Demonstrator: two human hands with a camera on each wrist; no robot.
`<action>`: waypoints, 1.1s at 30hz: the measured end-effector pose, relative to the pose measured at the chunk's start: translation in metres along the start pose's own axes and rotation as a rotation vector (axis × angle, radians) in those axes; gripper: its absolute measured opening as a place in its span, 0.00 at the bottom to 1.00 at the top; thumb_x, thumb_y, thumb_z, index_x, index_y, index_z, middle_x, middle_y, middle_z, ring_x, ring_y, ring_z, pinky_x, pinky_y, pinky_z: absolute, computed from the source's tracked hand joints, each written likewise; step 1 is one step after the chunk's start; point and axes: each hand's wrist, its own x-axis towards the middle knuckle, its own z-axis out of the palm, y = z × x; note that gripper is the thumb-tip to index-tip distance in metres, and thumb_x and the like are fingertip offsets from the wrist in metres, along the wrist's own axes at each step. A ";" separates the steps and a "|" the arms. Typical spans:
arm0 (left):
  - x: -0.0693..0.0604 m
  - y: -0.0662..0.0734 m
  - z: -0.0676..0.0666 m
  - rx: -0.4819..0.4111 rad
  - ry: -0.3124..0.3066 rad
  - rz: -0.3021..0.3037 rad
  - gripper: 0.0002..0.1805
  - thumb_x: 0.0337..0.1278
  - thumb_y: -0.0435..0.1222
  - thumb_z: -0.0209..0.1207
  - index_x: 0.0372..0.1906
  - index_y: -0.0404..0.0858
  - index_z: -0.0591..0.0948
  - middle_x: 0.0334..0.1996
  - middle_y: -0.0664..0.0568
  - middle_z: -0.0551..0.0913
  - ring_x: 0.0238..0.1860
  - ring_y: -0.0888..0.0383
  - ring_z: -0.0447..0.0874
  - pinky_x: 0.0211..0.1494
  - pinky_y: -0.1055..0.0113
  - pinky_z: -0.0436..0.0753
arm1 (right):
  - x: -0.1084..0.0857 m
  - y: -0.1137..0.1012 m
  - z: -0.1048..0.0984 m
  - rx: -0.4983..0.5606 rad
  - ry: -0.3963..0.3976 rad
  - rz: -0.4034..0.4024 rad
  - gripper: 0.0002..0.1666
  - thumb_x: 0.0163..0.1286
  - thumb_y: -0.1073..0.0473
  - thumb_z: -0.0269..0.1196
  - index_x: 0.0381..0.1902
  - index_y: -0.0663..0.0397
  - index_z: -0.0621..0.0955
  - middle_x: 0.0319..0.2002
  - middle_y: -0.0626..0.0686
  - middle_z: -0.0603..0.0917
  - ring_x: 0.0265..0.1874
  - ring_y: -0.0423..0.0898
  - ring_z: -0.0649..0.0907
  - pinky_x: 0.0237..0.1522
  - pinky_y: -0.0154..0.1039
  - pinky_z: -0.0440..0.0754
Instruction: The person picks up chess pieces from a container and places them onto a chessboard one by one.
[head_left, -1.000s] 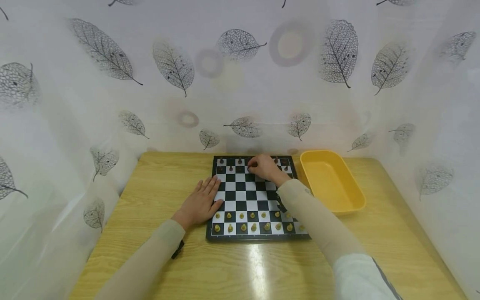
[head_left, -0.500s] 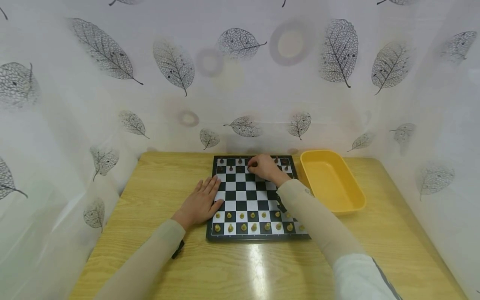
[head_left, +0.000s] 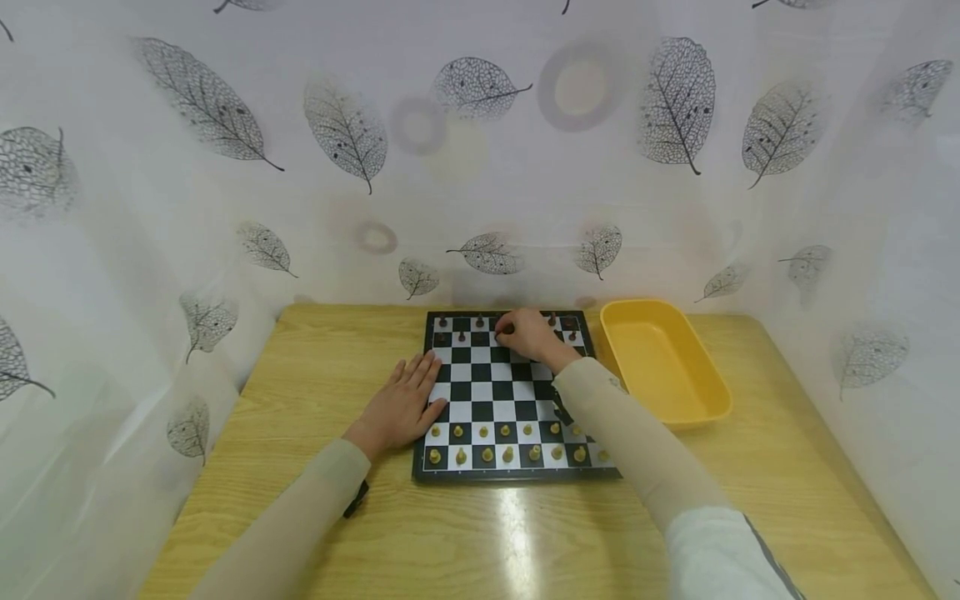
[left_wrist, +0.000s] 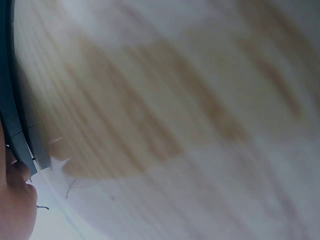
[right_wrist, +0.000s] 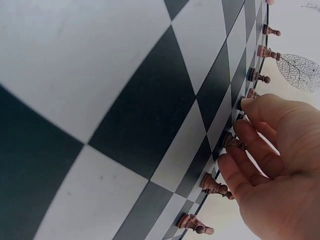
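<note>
A black-and-white chessboard [head_left: 482, 375] lies on the wooden table. My left hand [head_left: 397, 408] rests flat at its left edge, fingers spread and straight; the left wrist view shows only a bit of that hand [left_wrist: 17, 210]. At the board's far rows, my right hand [head_left: 527, 335] pinches a dark brown chess piece between thumb and fingertips. The fingers mostly cover this piece, so its exact kind cannot be told. In the right wrist view, other brown chess pieces [right_wrist: 215, 186] stand on both sides of the right hand [right_wrist: 280, 155].
Several yellow chess pieces [head_left: 507, 454] stand on the two near rows; the right sleeve [head_left: 637, 442] passes over the board's right side. A yellow plastic tray [head_left: 708, 367] sits right of the board. Behind the table [head_left: 337, 342] hangs a leaf-patterned curtain [head_left: 495, 167].
</note>
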 end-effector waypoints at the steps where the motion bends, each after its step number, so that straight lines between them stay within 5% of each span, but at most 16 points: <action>1: 0.000 0.000 0.000 0.001 0.000 0.000 0.43 0.84 0.59 0.34 0.86 0.34 0.48 0.87 0.41 0.43 0.87 0.41 0.43 0.88 0.43 0.47 | 0.000 0.000 0.000 0.001 -0.001 0.001 0.13 0.75 0.59 0.66 0.52 0.58 0.89 0.51 0.59 0.90 0.50 0.54 0.87 0.54 0.50 0.86; 16: 0.001 -0.001 0.004 0.009 0.015 0.004 0.43 0.84 0.59 0.35 0.85 0.34 0.49 0.87 0.41 0.45 0.87 0.40 0.44 0.88 0.42 0.48 | -0.021 0.006 -0.042 0.121 0.056 0.026 0.19 0.77 0.60 0.64 0.61 0.63 0.85 0.57 0.62 0.88 0.53 0.57 0.87 0.57 0.53 0.87; 23: 0.000 0.000 0.001 0.006 0.011 0.005 0.43 0.84 0.58 0.35 0.85 0.33 0.49 0.87 0.40 0.44 0.87 0.40 0.44 0.88 0.42 0.48 | -0.045 0.029 -0.066 0.109 0.150 0.019 0.19 0.78 0.60 0.63 0.61 0.65 0.85 0.54 0.63 0.89 0.52 0.59 0.87 0.54 0.54 0.88; 33: -0.001 0.000 0.000 0.014 -0.003 0.008 0.43 0.84 0.59 0.34 0.86 0.33 0.47 0.87 0.41 0.43 0.87 0.40 0.42 0.88 0.43 0.47 | -0.081 0.071 -0.089 0.183 0.236 0.126 0.20 0.79 0.56 0.63 0.60 0.63 0.85 0.55 0.64 0.88 0.50 0.59 0.84 0.53 0.54 0.86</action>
